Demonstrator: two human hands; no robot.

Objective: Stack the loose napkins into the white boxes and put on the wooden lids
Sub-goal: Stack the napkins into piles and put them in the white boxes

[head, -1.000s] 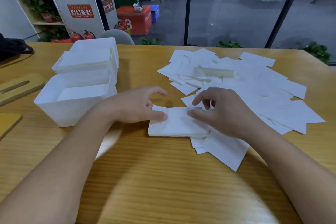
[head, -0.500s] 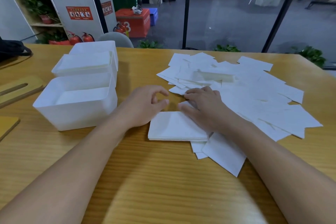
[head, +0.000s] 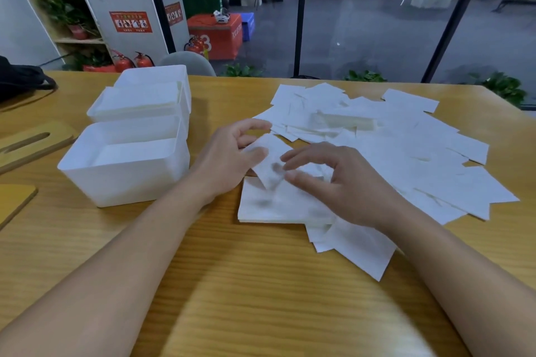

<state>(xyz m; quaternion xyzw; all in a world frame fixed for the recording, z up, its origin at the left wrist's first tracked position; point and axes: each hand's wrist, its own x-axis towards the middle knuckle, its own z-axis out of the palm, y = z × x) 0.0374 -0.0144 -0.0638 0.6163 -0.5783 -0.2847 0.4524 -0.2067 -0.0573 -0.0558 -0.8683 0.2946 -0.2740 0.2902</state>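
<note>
1. At the middle of the worktop [head: 261,284], a single napkin [head: 268,161] is held tilted above a squared stack [head: 278,206] of napkins that lies flat on the wood.
2. The napkin is pinched at its left edge by the left hand [head: 229,159], thumb on top and fingers curled beneath; it is blurred by motion.
3. The right hand [head: 345,185] is held just right of the napkin with fingers loosely curved over the stack; whether its fingertips touch the napkin cannot be told, and nothing is seen gripped in it.
4. Loose napkins [head: 406,153] are spread in an overlapping heap across the right half of the worktop, some reaching under the right forearm and beneath the stack's right corner.
5. A thicker wad [head: 345,122] is seen lying within the far part of that heap.
6. Three white boxes stand in a row at the left: the near box [head: 127,182] holds a low layer of napkins, the middle box [head: 139,104] is filled nearly to its rim, and the far box [head: 153,74] is mostly hidden behind it.
7. A slotted wooden lid [head: 32,145] lies left of the near box, and a second lid [head: 14,200] is cut off by the left edge.
</note>
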